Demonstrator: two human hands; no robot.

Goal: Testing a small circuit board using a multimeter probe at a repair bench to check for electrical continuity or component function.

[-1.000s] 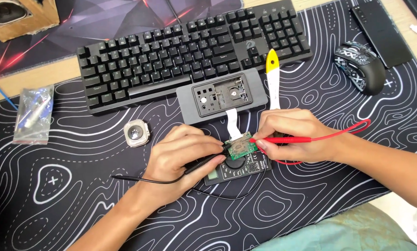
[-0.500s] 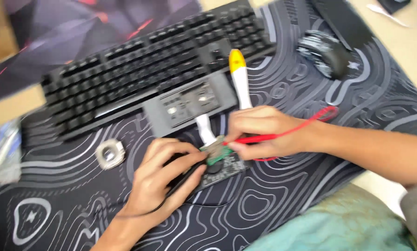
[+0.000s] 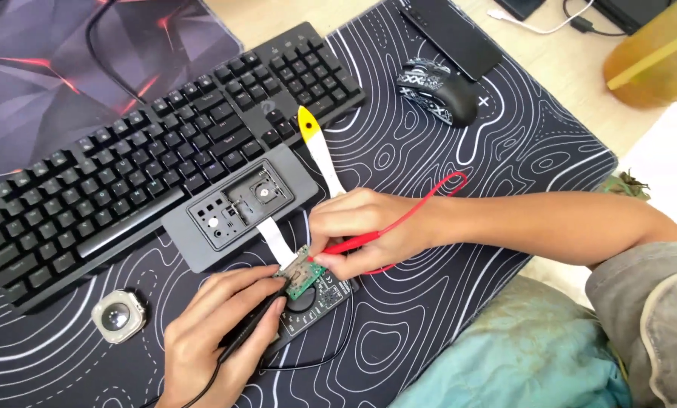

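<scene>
hands gripping probes, left hand (image 3: 217, 332) black probe (image 3: 248, 336), right hand (image 3: 365, 234) red probe (image 3: 346, 245), touching green circuit board (image 3: 302, 273)

A small green circuit board (image 3: 302, 273) lies tilted over a black multimeter (image 3: 317, 301), joined by a white ribbon cable (image 3: 276, 240); red probe (image 3: 353, 245) and black probe (image 3: 248, 334) tips touch it.

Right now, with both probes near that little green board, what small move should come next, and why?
Probably hold both tips steady. The right hand sets the red probe on the green board; the left hand brings the black probe to its edge.
</scene>
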